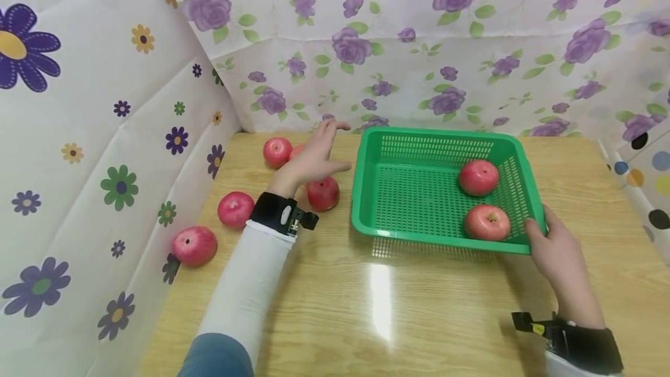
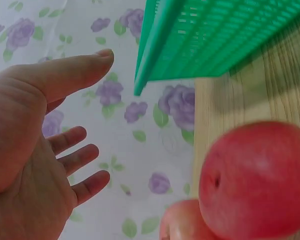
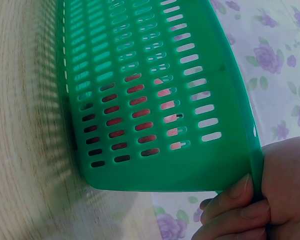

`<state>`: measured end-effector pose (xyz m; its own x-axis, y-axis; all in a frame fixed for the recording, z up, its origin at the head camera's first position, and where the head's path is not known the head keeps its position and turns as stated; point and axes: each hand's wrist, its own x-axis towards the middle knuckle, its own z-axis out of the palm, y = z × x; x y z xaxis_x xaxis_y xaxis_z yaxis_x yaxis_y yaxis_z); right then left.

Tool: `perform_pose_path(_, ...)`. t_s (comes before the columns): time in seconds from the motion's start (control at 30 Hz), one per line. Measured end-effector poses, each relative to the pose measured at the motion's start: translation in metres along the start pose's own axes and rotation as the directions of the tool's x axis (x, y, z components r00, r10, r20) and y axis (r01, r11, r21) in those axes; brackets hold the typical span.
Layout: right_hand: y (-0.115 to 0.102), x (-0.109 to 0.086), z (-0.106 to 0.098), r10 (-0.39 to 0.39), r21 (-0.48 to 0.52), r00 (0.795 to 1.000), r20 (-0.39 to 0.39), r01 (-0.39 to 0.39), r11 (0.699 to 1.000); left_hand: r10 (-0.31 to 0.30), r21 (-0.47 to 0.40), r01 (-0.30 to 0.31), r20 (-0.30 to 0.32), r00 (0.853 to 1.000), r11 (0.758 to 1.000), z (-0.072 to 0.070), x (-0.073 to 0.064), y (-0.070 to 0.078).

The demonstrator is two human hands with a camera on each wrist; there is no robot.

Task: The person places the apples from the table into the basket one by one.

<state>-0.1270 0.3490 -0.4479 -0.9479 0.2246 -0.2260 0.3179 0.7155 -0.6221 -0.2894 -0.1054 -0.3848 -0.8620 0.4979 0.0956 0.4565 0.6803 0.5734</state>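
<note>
My right hand (image 1: 562, 252) grips the near right corner of a green plastic basket (image 1: 419, 238), thumb over the rim and fingers curled beneath it, as the right wrist view shows. Inside the basket, at its right end, lie two red apples, one farther back (image 1: 478, 178) and one nearer (image 1: 487, 223). My left hand (image 1: 312, 159) hovers left of the basket with spread fingers and holds nothing. Below it sits an apple (image 1: 323, 194); another (image 1: 296, 151) is partly hidden behind the hand. In the left wrist view a large apple (image 2: 257, 180) shows beside the open palm.
More apples lie along the table's left side: one at the back (image 1: 277, 152), one midway (image 1: 236, 209) and one nearer (image 1: 194, 246). Flower-printed sheeting (image 1: 350, 74) hangs behind the wooden table (image 1: 335, 307) and along its left side. Dotted sheeting (image 1: 646, 173) borders the right.
</note>
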Motion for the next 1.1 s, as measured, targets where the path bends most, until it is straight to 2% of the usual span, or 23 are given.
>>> perform_pose_path(0.17, -0.001, -0.001, 0.0, -0.001, 0.005, 1.0, 0.003, 0.001, 1.0, -0.015, 0.0, 0.015, -0.012, 1.0, 1.0, -0.005, -0.014, -0.013)
perform_pose_path(0.3, -0.003, -0.002, 0.001, 0.004, 0.023, 1.0, 0.011, -0.004, 1.0, -0.02, 0.037, 0.02, -0.013, 1.0, 0.999, -0.008, -0.029, -0.023)
perform_pose_path(0.5, 0.0, -0.003, 0.002, 0.022, 0.017, 1.0, 0.004, -0.022, 1.0, -0.063, 0.047, 0.061, 0.055, 0.996, 0.997, -0.008, -0.047, -0.027)
perform_pose_path(0.67, 0.001, -0.001, 0.001, 0.017, 0.014, 1.0, -0.002, -0.017, 1.0, -0.088, 0.05, 0.083, 0.092, 0.992, 0.995, 0.003, -0.054, -0.027)
perform_pose_path(0.8, 0.002, 0.0, 0.0, 0.002, 0.008, 1.0, -0.003, -0.001, 1.0, -0.074, 0.072, 0.067, 0.105, 0.992, 0.995, 0.017, -0.055, -0.03)
perform_pose_path(0.9, 0.002, 0.001, 0.0, -0.001, 0.006, 1.0, 0.003, 0.001, 1.0, -0.077, 0.099, 0.066, 0.113, 0.991, 0.993, 0.028, -0.054, -0.032)
perform_pose_path(1.1, 0.0, 0.001, -0.001, 0.003, 0.019, 1.0, 0.01, -0.003, 1.0, -0.124, 0.163, 0.103, 0.126, 0.984, 0.981, 0.043, -0.051, -0.032)
